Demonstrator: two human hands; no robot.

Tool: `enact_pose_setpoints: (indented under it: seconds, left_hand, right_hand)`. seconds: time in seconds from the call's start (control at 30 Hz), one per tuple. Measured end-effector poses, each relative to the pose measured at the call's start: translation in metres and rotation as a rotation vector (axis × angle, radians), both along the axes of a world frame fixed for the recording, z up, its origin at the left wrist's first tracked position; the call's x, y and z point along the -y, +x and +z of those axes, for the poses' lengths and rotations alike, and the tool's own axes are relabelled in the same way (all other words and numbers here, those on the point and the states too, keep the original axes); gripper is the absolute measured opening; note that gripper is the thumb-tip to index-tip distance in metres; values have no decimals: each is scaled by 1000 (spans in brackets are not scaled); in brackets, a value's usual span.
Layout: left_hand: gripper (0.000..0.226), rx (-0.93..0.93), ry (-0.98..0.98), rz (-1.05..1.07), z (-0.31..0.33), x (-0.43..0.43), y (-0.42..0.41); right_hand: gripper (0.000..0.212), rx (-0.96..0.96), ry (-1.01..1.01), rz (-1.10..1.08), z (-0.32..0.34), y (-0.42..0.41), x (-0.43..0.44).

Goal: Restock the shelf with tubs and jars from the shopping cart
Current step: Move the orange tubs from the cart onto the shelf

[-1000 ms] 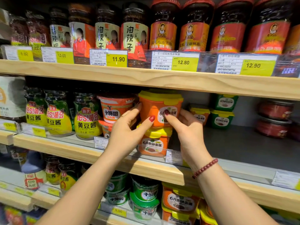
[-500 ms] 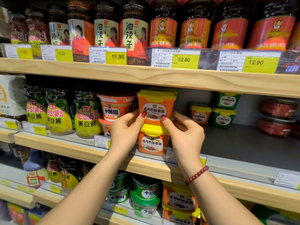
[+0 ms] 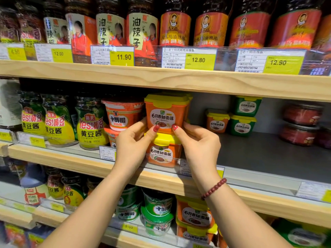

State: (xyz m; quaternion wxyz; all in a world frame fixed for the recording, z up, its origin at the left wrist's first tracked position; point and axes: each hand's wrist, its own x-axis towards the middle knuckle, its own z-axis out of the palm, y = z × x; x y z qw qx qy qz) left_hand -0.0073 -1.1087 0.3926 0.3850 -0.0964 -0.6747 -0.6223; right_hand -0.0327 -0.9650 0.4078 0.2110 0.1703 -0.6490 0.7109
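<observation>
An orange tub with a yellow lid [image 3: 165, 111] sits on top of a second identical orange tub [image 3: 162, 153] on the middle shelf [image 3: 268, 154]. My left hand [image 3: 133, 145] grips the upper tub's lower left corner, thumb on its front. My right hand [image 3: 198, 145] grips its lower right corner the same way. Both thumbs press the front just under the label. The lower tub is partly hidden by my hands. The shopping cart is out of view.
Left of the stack stand round orange tubs [image 3: 123, 115] and yellow-labelled jars [image 3: 91, 126]. Right of it the shelf holds a small orange tub [image 3: 217, 120], two stacked green tubs [image 3: 244, 115] and dark red tubs [image 3: 300, 124] at the back. Jars fill the upper shelf [image 3: 161, 77].
The upper tub has been turned label-forward and set down square on the lower tub. Both hands slid from its sides down to its bottom corners.
</observation>
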Motion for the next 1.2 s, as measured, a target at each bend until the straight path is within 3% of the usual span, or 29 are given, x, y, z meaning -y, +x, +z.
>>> enact_pose_setpoints:
  seconds: [0.13,0.77,1.2]
  left_hand:
    - [48,27,-120,-50,-3,8,0]
    - [45,-28,-224,320,-9,3,-15]
    - [42,-23,-308,372,-12,1,-7]
  right_hand:
    - [35,4,54,-23,0,-2,-2]
    - [29,28,123,-109,4,-14,3]
    - [26,46,187,-113,6,-1,-9]
